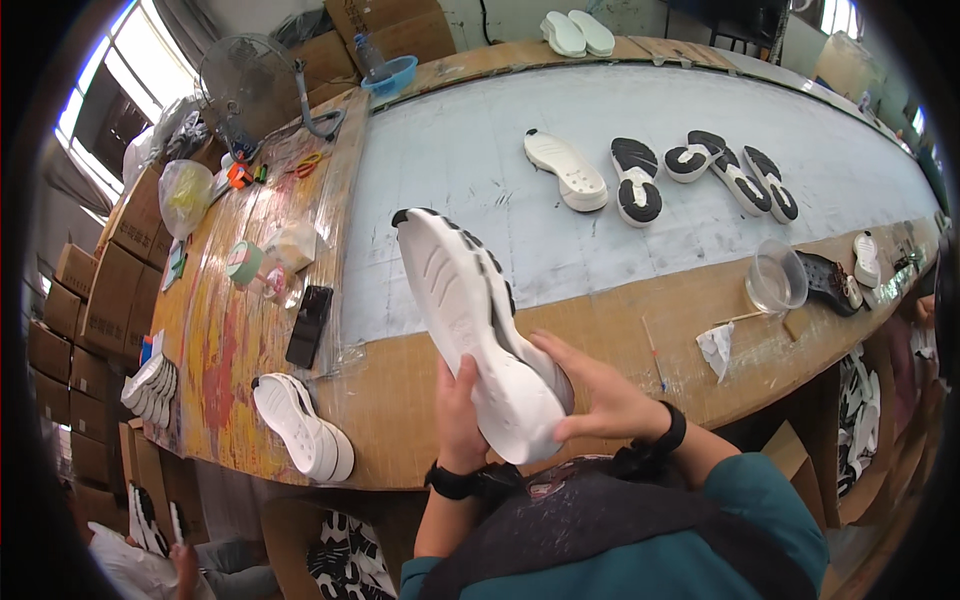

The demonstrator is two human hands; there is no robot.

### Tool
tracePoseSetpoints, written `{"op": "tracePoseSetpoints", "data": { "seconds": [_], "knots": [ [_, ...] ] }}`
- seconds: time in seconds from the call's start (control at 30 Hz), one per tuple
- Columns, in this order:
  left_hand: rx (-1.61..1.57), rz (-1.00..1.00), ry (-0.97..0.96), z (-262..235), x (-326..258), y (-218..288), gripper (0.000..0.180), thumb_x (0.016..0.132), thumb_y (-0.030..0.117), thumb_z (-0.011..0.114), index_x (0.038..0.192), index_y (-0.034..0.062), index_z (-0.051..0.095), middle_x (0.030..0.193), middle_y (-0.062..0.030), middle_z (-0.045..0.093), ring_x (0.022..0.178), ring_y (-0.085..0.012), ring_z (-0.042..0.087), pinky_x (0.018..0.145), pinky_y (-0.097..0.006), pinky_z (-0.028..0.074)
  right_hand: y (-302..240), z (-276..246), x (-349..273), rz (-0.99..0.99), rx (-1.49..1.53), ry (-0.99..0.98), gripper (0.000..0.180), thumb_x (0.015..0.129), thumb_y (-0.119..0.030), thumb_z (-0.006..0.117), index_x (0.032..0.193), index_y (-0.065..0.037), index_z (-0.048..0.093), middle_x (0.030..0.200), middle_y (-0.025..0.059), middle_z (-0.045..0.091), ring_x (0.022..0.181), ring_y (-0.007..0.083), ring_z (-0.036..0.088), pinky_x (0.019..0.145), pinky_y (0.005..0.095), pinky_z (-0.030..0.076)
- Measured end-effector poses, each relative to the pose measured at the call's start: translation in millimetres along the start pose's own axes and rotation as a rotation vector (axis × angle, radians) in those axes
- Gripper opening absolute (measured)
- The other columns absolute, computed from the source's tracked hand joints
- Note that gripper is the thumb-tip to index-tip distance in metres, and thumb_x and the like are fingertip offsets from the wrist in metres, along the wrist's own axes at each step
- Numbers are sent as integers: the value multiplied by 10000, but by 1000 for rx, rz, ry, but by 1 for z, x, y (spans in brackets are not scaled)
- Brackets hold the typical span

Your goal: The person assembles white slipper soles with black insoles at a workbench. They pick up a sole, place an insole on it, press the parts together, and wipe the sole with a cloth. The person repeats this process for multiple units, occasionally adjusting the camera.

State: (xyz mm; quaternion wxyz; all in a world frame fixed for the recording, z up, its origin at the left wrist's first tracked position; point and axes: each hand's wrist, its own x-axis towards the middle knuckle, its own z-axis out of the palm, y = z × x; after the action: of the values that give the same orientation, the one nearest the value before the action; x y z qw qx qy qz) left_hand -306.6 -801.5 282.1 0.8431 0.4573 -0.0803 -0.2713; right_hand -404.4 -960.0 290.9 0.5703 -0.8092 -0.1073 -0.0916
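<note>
A white shoe sole (465,320) with black parts along its side is tilted up in front of me, its black-tipped toe pointing away. My left hand (462,415) grips it from the left, thumb on the white inner face. Around the right side of the heel, my right hand (605,395) is closed on the same sole, with its thumb near the heel's lower edge. The fingers behind the sole are partly hidden. A similar white sole (305,428) stands on the table's near edge to the left.
On the pale table surface (440,140) lie a white sole (568,170) and several black-and-white soles (637,180). A clear cup (776,277) stands at right beside crumpled tissue (716,348). A phone (310,326) lies left; a fan (250,85) stands behind. Another person (150,565) sits lower left.
</note>
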Motion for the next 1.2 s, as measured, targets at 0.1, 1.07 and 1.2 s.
{"op": "tracePoseSetpoints", "data": {
  "seconds": [0.1, 1.07, 1.2],
  "knots": [
    [72, 115, -38, 6, -4, -1, 577, 859, 70, 461, 1346, 56, 152, 1253, -135, 403, 1110, -206, 435, 924, -326, 371, -6, 10, 6, 14, 128, 69, 838, 724, -279, 679, 1324, 46, 192, 1339, 218, 274, 1242, 270, 292, 1003, 334, 255],
    [146, 61, -162, -14, -20, 0, 729, 698, -42, 615, 1321, -6, 237, 1322, -194, 337, 1183, -223, 392, 965, -324, 335, 41, -16, -24, 207, 1074, 365, 487, 870, -155, 433, 1303, 7, 277, 1265, 204, 388, 1168, 272, 407, 951, 460, 363],
    [260, 95, -189, -4, -25, 2, 737, 713, -45, 616, 1327, -6, 211, 1330, -200, 320, 1200, -218, 364, 969, -318, 324, 34, -3, -18, 244, 1149, 348, 488, 867, -135, 446, 1305, 5, 282, 1246, 167, 414, 1136, 241, 418, 914, 402, 382]
  ]
}}
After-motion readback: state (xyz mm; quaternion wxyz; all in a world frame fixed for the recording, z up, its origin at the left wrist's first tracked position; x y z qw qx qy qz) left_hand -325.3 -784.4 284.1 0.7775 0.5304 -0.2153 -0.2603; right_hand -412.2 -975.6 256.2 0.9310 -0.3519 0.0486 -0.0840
